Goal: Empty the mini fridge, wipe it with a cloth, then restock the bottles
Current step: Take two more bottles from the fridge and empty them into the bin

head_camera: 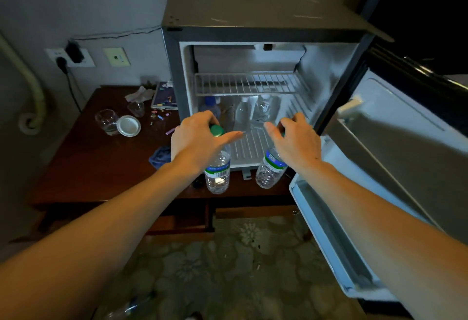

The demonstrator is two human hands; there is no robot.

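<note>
Mini fridge (253, 15) stands on the counter (101, 167), w/ door (392, 155) swung fully open to the right. Left hand (197, 142) grips the left bottle (218, 170) from above: fingers (205, 118) curled round the green cap (216, 130), thumb extended toward the fridge opening. This bottle is upright, clear, w/ a green-and-blue label and barcode, positioned just in front of the fridge's lower left corner, over the counter's front edge. Contact btwn bottle base and counter cannot be determined. Right hand (296, 142) grips the right bottle (271, 167) at the neck, fingers (298, 121) curled over the top, thumb out to the left. This bottle is tilted, base toward the camera, in front of the fridge's lower right corner, near the door hinge side. Inside, the wire shelf (248, 83) sits approx. mid-height. Below it, further bottles (263, 109) stand at the rear of the ribbed floor. One at the left has a blue cap. The cloth (160, 155), blue and crumpled, lies on the counter just left of the left forearm. Farther left on the counter: a glass jar (106, 121), a white lid (129, 126) beside it, a plastic cup (136, 109), crumpled tissue (139, 93) and a magazine (164, 96) against the fridge side. A wall outlet (73, 56) w/ plugs is above. Patterned carpet (228, 269) covers the floor.
</note>
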